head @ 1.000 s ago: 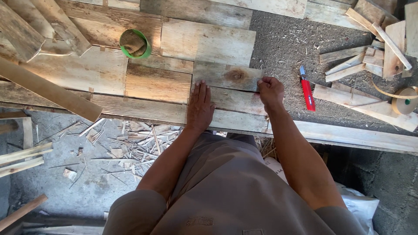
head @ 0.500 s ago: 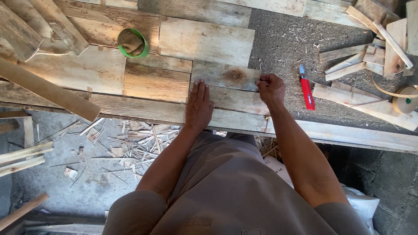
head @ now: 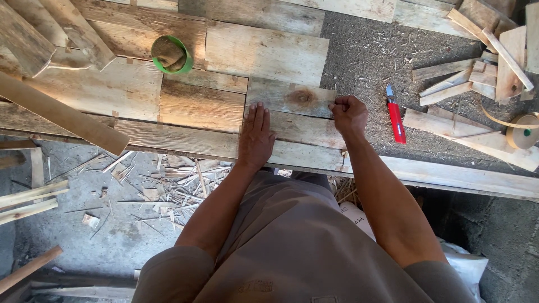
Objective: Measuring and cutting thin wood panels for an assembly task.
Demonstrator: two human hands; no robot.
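Observation:
My left hand (head: pixel 255 137) lies flat, fingers together, on weathered wooden boards (head: pixel 196 106) laid side by side on a bench. My right hand (head: pixel 349 115) is curled at the right end of a short knotted board (head: pixel 292 98), its fingertips pinching that end edge. A red utility knife (head: pixel 396 118) lies on the sawdust-covered surface just right of my right hand, apart from it.
A green cup (head: pixel 171 54) with brownish contents stands on the boards at upper left. A long loose plank (head: pixel 62 115) slants across the left side. Offcuts (head: pixel 471 78) and a tape roll (head: pixel 522 132) sit at right. Wood splinters (head: pixel 168 179) litter the concrete floor below.
My right hand has shifted slightly along the end of the knotted board; my left hand stays flat in place.

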